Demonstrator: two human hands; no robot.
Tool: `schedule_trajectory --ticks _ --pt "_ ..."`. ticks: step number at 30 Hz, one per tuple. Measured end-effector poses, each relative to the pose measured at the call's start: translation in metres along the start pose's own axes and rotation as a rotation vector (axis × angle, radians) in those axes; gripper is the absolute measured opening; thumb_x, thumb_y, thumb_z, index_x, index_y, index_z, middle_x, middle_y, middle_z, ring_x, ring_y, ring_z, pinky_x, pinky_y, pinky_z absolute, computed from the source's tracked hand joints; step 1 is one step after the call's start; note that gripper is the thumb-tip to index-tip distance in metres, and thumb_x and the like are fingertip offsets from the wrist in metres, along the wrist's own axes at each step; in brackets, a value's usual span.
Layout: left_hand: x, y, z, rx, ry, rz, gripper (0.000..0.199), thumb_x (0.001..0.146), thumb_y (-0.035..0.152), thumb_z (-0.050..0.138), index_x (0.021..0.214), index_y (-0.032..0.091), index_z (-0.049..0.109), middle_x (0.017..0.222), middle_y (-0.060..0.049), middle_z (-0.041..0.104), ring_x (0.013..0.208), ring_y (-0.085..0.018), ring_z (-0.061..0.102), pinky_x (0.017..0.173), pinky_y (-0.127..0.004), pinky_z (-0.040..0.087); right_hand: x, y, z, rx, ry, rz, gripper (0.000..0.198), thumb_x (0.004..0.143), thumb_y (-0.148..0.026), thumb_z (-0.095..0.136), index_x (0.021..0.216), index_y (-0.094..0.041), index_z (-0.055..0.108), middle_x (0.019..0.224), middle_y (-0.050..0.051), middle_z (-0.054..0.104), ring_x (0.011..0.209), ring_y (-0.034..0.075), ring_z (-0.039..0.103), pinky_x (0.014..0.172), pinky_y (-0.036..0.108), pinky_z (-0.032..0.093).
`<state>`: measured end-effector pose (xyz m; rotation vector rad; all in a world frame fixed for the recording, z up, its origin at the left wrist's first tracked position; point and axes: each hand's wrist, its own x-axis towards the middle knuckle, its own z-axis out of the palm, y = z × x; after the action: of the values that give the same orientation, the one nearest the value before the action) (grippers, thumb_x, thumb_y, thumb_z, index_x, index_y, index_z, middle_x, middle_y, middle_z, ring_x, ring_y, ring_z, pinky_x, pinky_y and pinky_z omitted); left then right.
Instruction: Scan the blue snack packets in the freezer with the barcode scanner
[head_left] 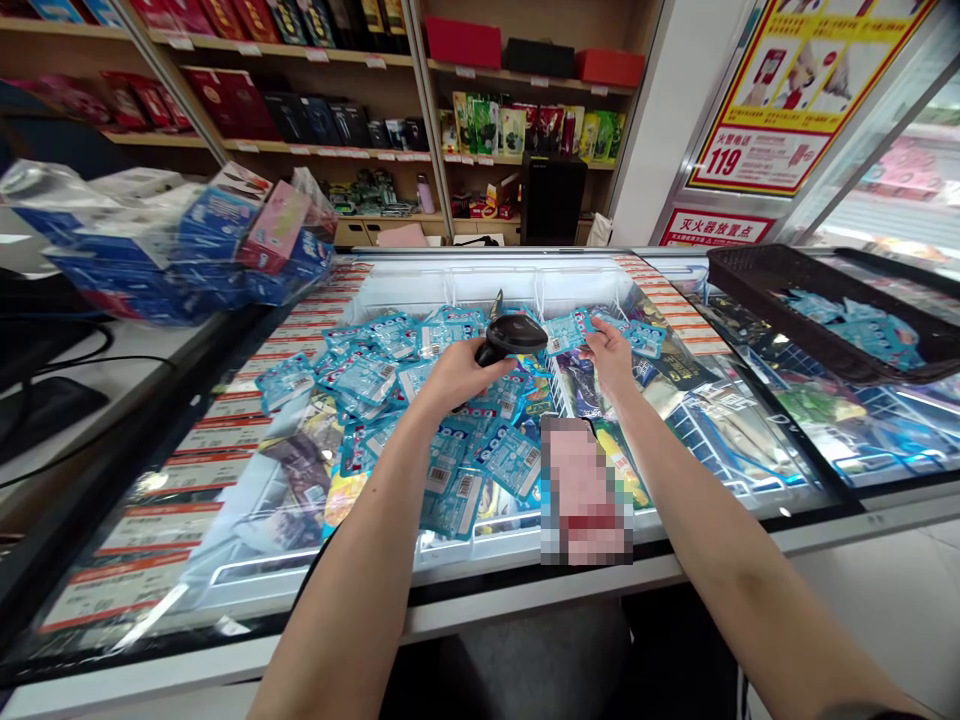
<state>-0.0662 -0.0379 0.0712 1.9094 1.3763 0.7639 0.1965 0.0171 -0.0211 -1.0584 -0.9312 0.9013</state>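
My left hand [456,380] is wrapped round the grip of a black handheld barcode scanner [517,334], its head tilted to the right. Between the fingers of my right hand [613,360] is the edge of a small blue packet [566,333], level with the scanner head and just right of it. Another blue packet [645,340] lies beyond the right hand's fingers. Many such packets form a loose pile [358,378] on the glass-topped freezer [247,545], around and left of the scanner. Several show printed barcodes.
A dark woven basket [724,268] with more blue packets stands at the right. Plastic-wrapped boxes [202,235] are heaped at the left. A pixelated pink item [581,480] lies near the front edge. Stocked shelves [375,60] line the back; price labels [180,505] run along the glass.
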Motion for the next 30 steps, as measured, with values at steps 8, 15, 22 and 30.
schedule_trajectory --ticks 8,15,22,30 --pt "-0.003 -0.001 -0.015 0.004 0.157 -0.013 0.042 0.076 0.057 0.063 0.083 0.016 0.061 0.051 0.001 0.056 0.050 -0.016 0.055 0.049 -0.025 0.038 0.003 0.011 -0.006 -0.253 0.099 -0.175 0.049 0.079 -0.037 0.061 0.125 -0.021 0.056 0.122 0.011 0.061 0.086 0.020 0.064 0.077 0.038 0.056" --pt "-0.006 -0.004 -0.022 -0.049 0.231 -0.013 0.037 0.078 0.054 0.062 0.075 0.018 0.056 0.050 0.000 0.056 0.049 -0.015 0.054 0.052 -0.026 0.040 0.000 -0.002 -0.021 -0.750 0.307 -0.277 0.033 0.084 -0.020 0.048 0.112 -0.014 0.065 0.115 0.016 0.063 0.113 0.029 0.055 0.105 0.052 0.037" --pt "-0.007 -0.001 -0.022 -0.039 0.218 -0.036 0.036 0.079 0.054 0.061 0.077 0.018 0.057 0.051 0.000 0.056 0.049 -0.016 0.054 0.051 -0.026 0.040 -0.019 -0.025 0.002 -0.891 0.090 -0.486 0.025 0.089 -0.032 0.055 0.101 -0.021 0.074 0.113 0.012 0.065 0.111 0.029 0.054 0.103 0.049 0.037" --pt "-0.008 -0.001 -0.020 -0.024 0.222 -0.026 0.037 0.079 0.054 0.060 0.080 0.017 0.059 0.049 0.001 0.055 0.049 -0.016 0.055 0.050 -0.026 0.040 -0.046 -0.020 0.048 -0.896 -0.581 -0.470 0.034 0.077 -0.057 0.072 0.092 -0.026 0.077 0.098 0.008 0.071 0.105 0.029 0.059 0.098 0.045 0.039"
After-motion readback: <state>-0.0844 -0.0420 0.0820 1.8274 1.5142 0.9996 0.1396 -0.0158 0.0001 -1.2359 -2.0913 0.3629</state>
